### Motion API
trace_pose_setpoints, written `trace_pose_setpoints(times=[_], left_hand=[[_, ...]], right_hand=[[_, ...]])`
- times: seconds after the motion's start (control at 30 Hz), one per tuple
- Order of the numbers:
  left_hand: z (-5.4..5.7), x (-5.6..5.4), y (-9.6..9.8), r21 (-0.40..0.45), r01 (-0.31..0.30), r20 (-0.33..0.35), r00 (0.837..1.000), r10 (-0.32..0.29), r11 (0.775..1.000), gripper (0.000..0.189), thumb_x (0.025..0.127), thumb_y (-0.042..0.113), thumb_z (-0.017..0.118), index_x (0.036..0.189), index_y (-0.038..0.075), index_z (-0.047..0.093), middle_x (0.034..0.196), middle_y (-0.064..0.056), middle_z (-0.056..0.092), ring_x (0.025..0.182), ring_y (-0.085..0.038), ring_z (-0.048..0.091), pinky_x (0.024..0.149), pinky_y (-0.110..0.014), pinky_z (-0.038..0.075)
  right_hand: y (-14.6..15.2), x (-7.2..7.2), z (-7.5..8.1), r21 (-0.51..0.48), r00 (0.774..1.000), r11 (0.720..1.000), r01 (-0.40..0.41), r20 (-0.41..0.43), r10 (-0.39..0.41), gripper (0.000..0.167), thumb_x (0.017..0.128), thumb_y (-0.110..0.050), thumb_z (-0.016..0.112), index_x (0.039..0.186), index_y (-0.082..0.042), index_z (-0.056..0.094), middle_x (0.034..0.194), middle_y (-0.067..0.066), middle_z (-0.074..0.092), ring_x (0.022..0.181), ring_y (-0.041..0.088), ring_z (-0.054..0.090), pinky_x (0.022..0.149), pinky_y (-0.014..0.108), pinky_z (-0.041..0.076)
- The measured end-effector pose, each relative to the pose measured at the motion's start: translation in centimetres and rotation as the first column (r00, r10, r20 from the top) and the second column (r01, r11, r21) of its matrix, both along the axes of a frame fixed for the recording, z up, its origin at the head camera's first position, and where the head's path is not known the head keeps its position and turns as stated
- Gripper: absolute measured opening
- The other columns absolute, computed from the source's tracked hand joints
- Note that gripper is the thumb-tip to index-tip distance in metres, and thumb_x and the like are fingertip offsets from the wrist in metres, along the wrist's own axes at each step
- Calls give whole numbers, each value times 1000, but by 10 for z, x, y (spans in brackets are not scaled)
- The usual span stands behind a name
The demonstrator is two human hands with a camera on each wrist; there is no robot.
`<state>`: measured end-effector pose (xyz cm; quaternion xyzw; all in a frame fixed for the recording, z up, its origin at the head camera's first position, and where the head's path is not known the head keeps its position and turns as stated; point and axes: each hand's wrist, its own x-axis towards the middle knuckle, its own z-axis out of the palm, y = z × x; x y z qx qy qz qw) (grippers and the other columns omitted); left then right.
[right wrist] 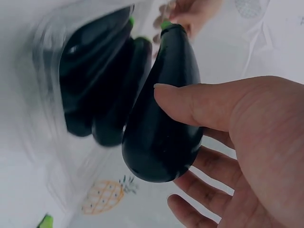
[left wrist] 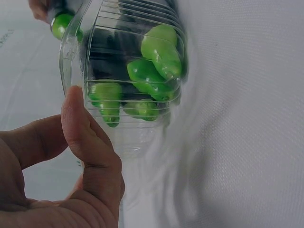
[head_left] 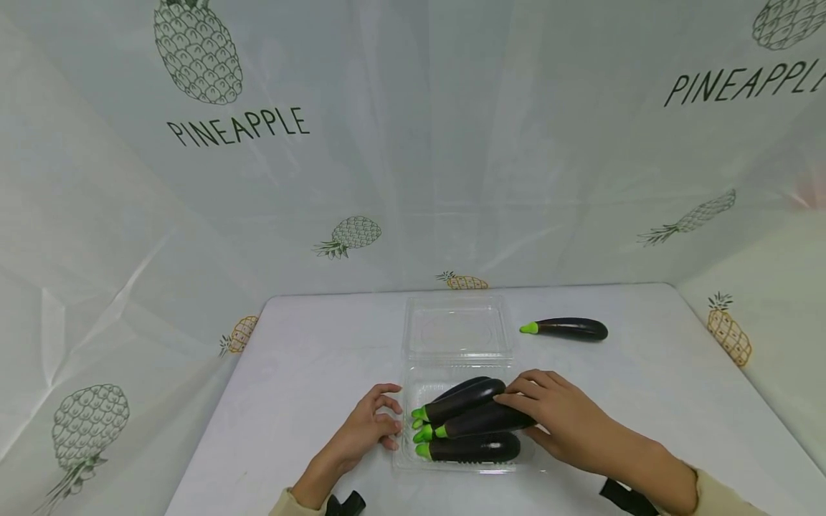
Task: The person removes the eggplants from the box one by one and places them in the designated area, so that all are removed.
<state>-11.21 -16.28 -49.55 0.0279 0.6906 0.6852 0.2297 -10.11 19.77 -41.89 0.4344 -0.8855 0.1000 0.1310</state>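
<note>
My right hand (head_left: 563,417) grips a dark eggplant (right wrist: 164,118) with a green stem end, thumb on one side and fingers on the other. That eggplant is over a clear plastic clamshell box (head_left: 445,466), its stem pointing left. Several more eggplants (head_left: 475,447) lie in the box, their green stem ends (left wrist: 160,50) towards the left. My left hand (head_left: 361,431) is at the box's left side, fingers bent and holding nothing. One fingertip lies by the rim in the left wrist view; whether it touches I cannot tell.
The box's lid (head_left: 458,328) lies folded back behind it. Another eggplant (head_left: 574,329) rests on the white table (head_left: 310,358) at the back right. Pineapple-printed sheeting (head_left: 413,143) hangs around the table.
</note>
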Motion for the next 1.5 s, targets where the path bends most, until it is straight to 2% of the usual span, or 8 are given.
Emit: trace_pose_setpoints(times=[0.43, 0.77, 0.97, 1.23, 1.5], left_hand=[[-2, -1, -1, -6, 3, 8, 1000, -3, 1000, 65, 93, -9, 62, 153, -5, 35, 113, -13, 52, 77, -14, 60, 58, -24, 59], [-2, -1, -1, 1, 5, 7, 1000, -5, 1000, 66, 93, -10, 62, 152, -7, 34, 113, -12, 52, 77, -13, 60, 58, -23, 58], [-3, -1, -1, 4, 1, 14, 1000, -1, 1000, 65, 93, -10, 62, 152, -6, 35, 113, -12, 52, 76, -13, 60, 58, -23, 58], [-2, 0, -2, 15, 1, 15, 1000, -1, 1000, 65, 94, -10, 62, 152, -6, 35, 113, -12, 52, 75, -13, 60, 58, -23, 58], [0, 1, -2, 27, 10, 4, 1000, -10, 1000, 63, 95, -10, 61, 152, -7, 34, 113, -11, 51, 75, -12, 60, 57, -22, 58]], right_hand=[[30, -20, 5, -86, 990, 989, 120, -59, -125, 62, 64, -5, 99, 122, -15, 76, 115, -5, 71, 110, 25, 66, 89, 51, 59], [58, -34, 6, -132, 982, 977, 165, -73, -176, 64, 62, -2, 98, 122, -12, 76, 116, 0, 72, 108, 30, 66, 84, 54, 59], [76, -43, 5, -150, 975, 967, 208, -48, -218, 67, 62, -1, 98, 124, -11, 74, 116, 7, 72, 105, 35, 66, 83, 57, 58], [99, -55, -2, -165, 959, 945, 282, 13, -284, 65, 65, -1, 97, 124, -4, 72, 116, 19, 72, 103, 41, 65, 81, 63, 58], [124, -68, -18, -183, 951, 935, 304, -2, -310, 66, 62, 3, 97, 123, -2, 72, 112, 18, 72, 101, 42, 65, 78, 62, 57]])
